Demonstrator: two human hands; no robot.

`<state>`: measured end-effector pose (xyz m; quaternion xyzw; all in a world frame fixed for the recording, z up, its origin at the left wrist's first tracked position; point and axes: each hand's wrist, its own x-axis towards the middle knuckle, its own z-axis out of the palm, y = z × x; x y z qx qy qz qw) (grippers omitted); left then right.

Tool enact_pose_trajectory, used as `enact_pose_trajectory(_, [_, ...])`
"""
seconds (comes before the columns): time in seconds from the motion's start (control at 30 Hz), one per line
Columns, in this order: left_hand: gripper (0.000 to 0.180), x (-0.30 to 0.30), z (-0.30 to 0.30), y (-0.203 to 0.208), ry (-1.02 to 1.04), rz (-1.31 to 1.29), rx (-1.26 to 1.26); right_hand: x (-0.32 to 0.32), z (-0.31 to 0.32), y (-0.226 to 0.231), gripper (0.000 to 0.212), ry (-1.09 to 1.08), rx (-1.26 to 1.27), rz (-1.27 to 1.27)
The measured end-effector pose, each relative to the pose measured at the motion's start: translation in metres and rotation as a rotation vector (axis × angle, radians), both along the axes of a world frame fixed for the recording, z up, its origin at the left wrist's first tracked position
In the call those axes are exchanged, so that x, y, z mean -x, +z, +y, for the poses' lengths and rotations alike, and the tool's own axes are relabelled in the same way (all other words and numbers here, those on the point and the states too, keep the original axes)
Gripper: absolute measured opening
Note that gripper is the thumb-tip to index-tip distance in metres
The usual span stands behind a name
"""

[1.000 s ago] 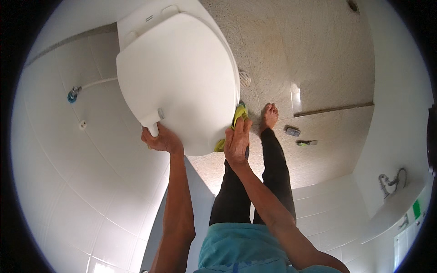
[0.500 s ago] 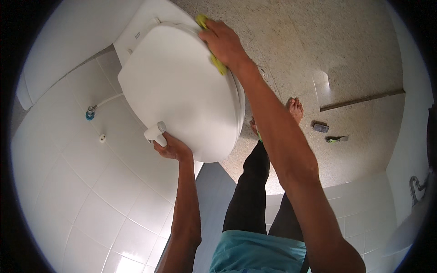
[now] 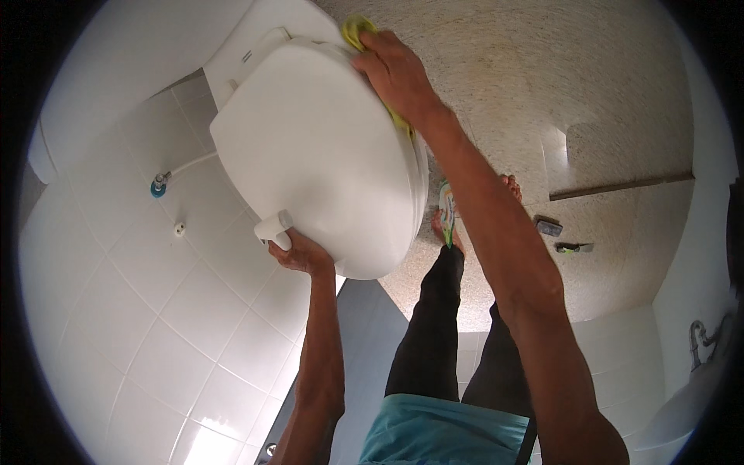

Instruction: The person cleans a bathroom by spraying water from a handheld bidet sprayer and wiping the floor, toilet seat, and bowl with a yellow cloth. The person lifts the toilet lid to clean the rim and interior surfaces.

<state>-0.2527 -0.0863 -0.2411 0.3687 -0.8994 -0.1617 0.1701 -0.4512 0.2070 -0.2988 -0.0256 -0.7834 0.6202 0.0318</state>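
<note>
The white toilet [image 3: 310, 155] has its lid down, and both my hands are at its sides. A yellow cloth [image 3: 359, 31] lies under my right hand [image 3: 395, 74], whose fingers are closed on it at the lid's right rear edge. Part of the cloth hangs down along the rim below the palm. On the lid's left front side, my left hand [image 3: 301, 252] is wrapped round a white T-shaped thing [image 3: 273, 225] with a short cylindrical head. Its lower part is hidden, so its exact kind cannot be made out.
On the tiled wall left are a valve [image 3: 160, 184] with a thin hose and a small round fitting [image 3: 180, 229]. A dark brush-like block [image 3: 549, 226] and a scraper [image 3: 573, 248] lie on the floor near my feet. A basin [image 3: 682, 411] stands right.
The view has shifted slightly. My right hand stays at the lid's edge with the cloth, which bunches up more beyond the fingers. A patterned sandal on my foot now shows.
</note>
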Motion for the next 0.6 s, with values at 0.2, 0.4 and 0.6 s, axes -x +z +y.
enact_pose_trajectory(0.2, [0.051,0.004,0.012,0.007,-0.105,-0.024,0.046,0.041,-0.010,0.010,0.043,0.033,-0.042,-0.065])
enact_pose_trajectory(0.4, [0.049,0.008,0.019,0.014,0.012,-0.024,0.049,-0.054,0.012,0.034,0.043,0.032,-0.017,-0.085])
enact_pose_trajectory(0.6, [0.044,0.011,0.030,0.018,0.003,0.009,0.025,-0.180,-0.029,0.048,0.052,-0.246,-0.089,-0.222])
